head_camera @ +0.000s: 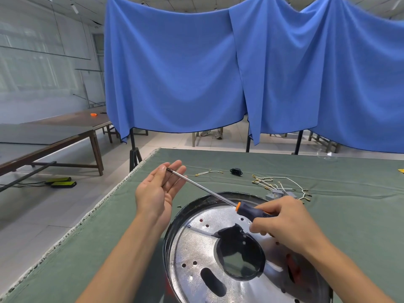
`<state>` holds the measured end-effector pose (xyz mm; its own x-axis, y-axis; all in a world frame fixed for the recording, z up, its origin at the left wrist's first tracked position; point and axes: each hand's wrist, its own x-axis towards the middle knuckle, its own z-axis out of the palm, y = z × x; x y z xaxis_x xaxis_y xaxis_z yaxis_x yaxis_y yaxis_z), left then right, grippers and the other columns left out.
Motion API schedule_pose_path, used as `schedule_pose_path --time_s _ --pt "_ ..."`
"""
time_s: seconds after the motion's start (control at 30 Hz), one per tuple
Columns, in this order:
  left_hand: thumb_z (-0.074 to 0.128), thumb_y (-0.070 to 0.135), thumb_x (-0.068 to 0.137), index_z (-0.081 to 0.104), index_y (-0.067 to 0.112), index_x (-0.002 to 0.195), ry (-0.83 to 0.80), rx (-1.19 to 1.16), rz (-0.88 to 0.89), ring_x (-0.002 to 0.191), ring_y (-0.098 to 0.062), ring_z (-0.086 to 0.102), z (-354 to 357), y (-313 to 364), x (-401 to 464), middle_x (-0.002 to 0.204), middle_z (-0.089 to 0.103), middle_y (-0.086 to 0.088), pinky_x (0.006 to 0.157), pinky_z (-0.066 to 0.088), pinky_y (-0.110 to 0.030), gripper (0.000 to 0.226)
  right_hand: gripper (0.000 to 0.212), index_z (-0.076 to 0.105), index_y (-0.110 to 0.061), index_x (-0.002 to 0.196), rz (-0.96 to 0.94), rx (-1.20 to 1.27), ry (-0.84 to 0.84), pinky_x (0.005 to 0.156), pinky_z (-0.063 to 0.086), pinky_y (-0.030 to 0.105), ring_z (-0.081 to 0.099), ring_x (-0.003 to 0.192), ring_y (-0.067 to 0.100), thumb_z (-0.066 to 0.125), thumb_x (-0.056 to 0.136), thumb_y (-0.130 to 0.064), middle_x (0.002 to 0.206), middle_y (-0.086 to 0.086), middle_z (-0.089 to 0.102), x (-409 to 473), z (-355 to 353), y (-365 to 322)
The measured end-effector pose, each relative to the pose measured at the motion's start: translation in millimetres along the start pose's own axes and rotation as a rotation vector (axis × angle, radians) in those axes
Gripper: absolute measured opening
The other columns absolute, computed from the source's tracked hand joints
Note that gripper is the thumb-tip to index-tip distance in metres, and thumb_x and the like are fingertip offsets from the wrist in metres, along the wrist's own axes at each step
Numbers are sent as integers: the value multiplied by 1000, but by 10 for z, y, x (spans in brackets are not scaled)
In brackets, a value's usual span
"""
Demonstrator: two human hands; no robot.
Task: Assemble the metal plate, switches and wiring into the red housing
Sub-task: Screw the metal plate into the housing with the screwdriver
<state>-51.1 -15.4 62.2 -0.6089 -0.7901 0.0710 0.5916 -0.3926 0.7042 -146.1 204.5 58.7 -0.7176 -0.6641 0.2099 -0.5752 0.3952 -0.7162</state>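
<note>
A round metal plate (196,243) with holes and a large central cutout lies in a dark-rimmed housing (169,228) near the table's front; a little red shows through at the right. My right hand (284,219) grips the dark, orange-collared handle of a long screwdriver (209,191) above the plate. The shaft points up and left, and its tip rests against the fingers of my left hand (157,189), which is held palm-up and open beyond the plate's left edge. White wiring with brass terminals (282,184) lies behind the plate, with a grey switch block (274,194) among it.
The green cloth table (349,215) also carries a short wire pair (208,172), a black socket (236,171) and a small green screw (179,206). The table's left edge drops to a tiled floor. Blue curtains hang behind; wooden tables stand at left.
</note>
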Motion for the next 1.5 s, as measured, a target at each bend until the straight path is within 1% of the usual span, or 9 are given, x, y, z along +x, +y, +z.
schedule_pose_path --time_s 0.3,0.5,0.67,0.77,0.87,0.97,1.13,1.33,1.5 --pt "42 11 100 57 7 94 16 107 51 76 -20 73 18 -45 -33 83 76 -5 56 58 -30 16 14 69 -7 55 66 105 -131 50 32 21 43 45 12 76 60 -17 46 2 55 32 -24 1" --pt "44 12 100 57 3 97 30 92 1 74 -23 73 100 8 -105 84 75 -10 55 58 -30 16 29 70 -2 61 73 191 -160 48 31 21 42 48 17 69 50 -29 51 10 55 59 -14 -1" --pt "47 13 98 59 -1 94 -125 256 -116 72 -24 73 250 -96 -284 81 74 -14 54 58 -29 19 33 73 -1 73 59 249 -184 55 31 30 42 53 19 70 55 -29 55 12 56 -5 -17 -15" --pt "47 14 98 59 -1 85 -149 292 -160 65 -23 72 317 -128 -341 74 74 -14 50 57 -26 24 22 72 -10 80 88 297 -244 52 40 26 48 51 20 69 69 -29 61 11 67 93 -26 -98" --pt "45 12 99 57 -3 84 -85 238 -200 60 -21 71 326 -67 -312 68 72 -14 49 56 -24 25 34 69 -5 91 225 584 -427 45 50 29 57 46 26 42 93 -26 71 21 70 157 -100 -129" --pt "43 10 100 54 -5 86 -12 111 -309 57 -22 71 337 -24 -308 66 71 -16 46 55 -23 23 48 74 -6 100 60 962 -322 49 51 31 65 60 32 38 81 -30 99 28 69 66 -159 -4" --pt "40 8 101 51 -5 86 44 -66 -430 51 -24 69 512 -15 -392 60 69 -19 48 58 -28 23 30 74 -15 101 -71 1022 -194 52 52 26 68 62 22 63 75 -4 107 11 72 27 -144 -19" --pt "43 10 100 54 -7 98 -57 39 -469 52 -23 69 725 -136 -557 64 70 -19 43 55 -27 20 36 72 -22 99 -117 844 165 46 43 23 54 46 17 74 68 -39 59 2 56 -84 -158 -301" --pt "41 28 101 62 -5 92 -209 493 -371 54 -23 69 710 -162 -546 71 73 -15 40 51 -26 40 10 75 -16 89 -134 875 416 47 49 22 61 48 20 71 81 -21 56 5 60 -183 -211 -283"
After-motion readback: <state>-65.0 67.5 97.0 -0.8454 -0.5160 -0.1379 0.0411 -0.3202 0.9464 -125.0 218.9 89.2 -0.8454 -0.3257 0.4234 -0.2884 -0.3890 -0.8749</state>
